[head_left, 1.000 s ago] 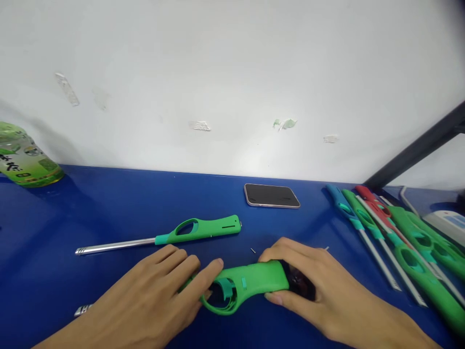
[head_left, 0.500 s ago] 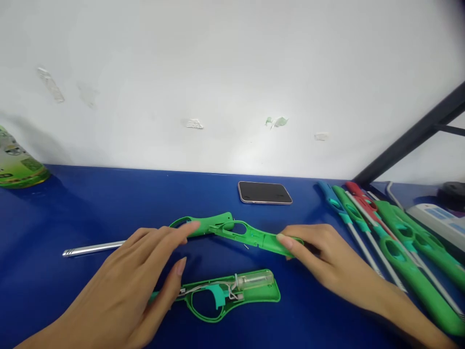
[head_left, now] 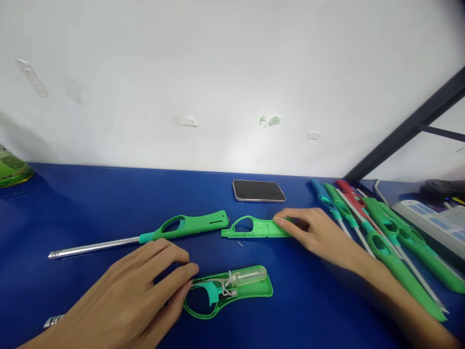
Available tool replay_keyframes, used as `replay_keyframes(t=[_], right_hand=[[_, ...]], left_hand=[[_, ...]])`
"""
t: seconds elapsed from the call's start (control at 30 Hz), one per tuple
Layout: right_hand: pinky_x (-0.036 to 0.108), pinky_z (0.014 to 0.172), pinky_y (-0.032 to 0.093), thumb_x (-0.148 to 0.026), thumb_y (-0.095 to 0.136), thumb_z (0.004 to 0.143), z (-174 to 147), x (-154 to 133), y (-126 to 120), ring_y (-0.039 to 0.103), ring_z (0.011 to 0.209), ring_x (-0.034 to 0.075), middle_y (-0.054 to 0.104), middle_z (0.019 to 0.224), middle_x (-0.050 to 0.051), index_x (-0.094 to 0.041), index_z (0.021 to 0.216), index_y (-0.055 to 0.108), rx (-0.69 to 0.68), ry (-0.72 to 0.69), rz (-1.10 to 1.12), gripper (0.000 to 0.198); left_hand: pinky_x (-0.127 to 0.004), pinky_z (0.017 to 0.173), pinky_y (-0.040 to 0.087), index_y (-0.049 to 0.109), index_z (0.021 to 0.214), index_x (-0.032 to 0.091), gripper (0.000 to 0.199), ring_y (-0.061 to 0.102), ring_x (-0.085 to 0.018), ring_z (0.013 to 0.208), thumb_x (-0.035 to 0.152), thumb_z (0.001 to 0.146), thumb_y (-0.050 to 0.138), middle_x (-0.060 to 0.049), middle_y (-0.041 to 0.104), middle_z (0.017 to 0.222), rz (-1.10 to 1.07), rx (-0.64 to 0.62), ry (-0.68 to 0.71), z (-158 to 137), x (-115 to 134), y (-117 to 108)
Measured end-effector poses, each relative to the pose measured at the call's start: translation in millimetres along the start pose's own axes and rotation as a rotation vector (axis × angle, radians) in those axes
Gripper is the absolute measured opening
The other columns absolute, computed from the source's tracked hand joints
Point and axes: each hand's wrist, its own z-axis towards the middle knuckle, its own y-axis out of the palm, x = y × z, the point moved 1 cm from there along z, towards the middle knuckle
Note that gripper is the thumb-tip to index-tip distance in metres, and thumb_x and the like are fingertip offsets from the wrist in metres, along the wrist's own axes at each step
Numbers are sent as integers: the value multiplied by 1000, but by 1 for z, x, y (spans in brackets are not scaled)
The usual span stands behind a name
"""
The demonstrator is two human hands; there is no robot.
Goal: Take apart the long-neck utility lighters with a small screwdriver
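My left hand pinches the front of an opened green lighter, the long-barrelled kind. Its clear fuel tank, white wires and teal trigger lie exposed in the lower shell; my hand hides its neck, and the metal tip shows at lower left. Between the thumb and fingers of my right hand is the end of an empty green half shell, inner side up, low over or on the table. A closed green lighter lies beyond my left hand. A small screw rests below the half shell.
A phone lies near the wall. At right are several blue, green and red lighters, a white power strip and a black metal post. A green-labelled bottle stands at far left on the blue table.
The half shell has come away from over the closed lighter and now lies flatter. My left hand has lowered and its fingers have closed on the opened lighter. The view has shifted slightly.
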Motion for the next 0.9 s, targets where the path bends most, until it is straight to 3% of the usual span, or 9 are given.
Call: replay_keyframes(t=[0.1,0.23,0.33,0.43,0.53,0.63,0.9], right_hand=[[36,81,62,-39,55,118,-3,0,1,81,95,25,85,115,7,-23,110,87,104,-96,-151,37],[33,79,64,-34,60,117,-12,-15,4,83,94,22,83,119,7,-23,119,85,208,-247,-178,28],[31,66,59,-43,52,123,-21,-39,15,83,91,20,83,115,5,-23,123,82,145,-452,-168,36],[35,54,51,-52,36,126,-28,-60,31,80,75,19,82,112,4,-22,131,77,74,-587,-240,52],[37,52,49,-47,33,127,-29,-68,40,74,63,18,80,104,2,-20,130,76,40,-621,-257,51],[37,52,48,-47,34,127,-29,-67,40,75,65,17,80,105,1,-22,128,77,41,-607,-232,49],[35,53,50,-33,43,127,-29,-65,41,77,66,15,84,107,3,-17,125,79,115,-646,-189,39]], left_hand=[[-28,100,57,71,128,29,35,73,-17,110,9,107,52,1,78,115,-3,3,16,3,-1,-2],[-24,97,57,70,125,30,32,74,-15,109,9,108,52,2,77,115,-42,29,-19,7,0,-3],[-21,94,58,70,124,30,30,75,-13,107,10,110,52,1,75,118,-82,44,-26,8,4,1],[-20,95,59,70,132,30,30,75,-14,110,15,112,53,-1,74,125,-90,44,-31,5,9,7],[-22,98,61,68,140,29,38,76,-15,112,10,112,50,-3,74,129,-71,-46,0,2,11,12],[-26,99,64,64,147,28,44,76,-18,114,7,111,47,-5,74,134,-45,-100,16,3,10,12],[-23,90,64,65,139,25,33,76,-15,98,12,117,43,-3,76,120,-45,-45,55,15,15,9]])
